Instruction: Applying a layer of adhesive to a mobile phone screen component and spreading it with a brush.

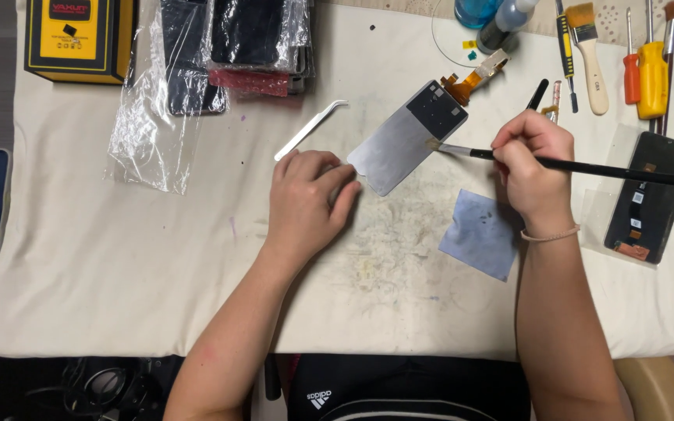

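While the left hand (pixel 306 199) pins the phone screen panel's (pixel 407 138) corner to the counter (pixel 118 265), the right hand (pixel 534 160) grips a thin brush (pixel 571 165) whose bristles touch its bare metal back, seemingly mid-cleaning.

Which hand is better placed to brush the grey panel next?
Right. The right hand holds the thin brush, bristles at the grey panel; the left hand only touches the panel's corner.
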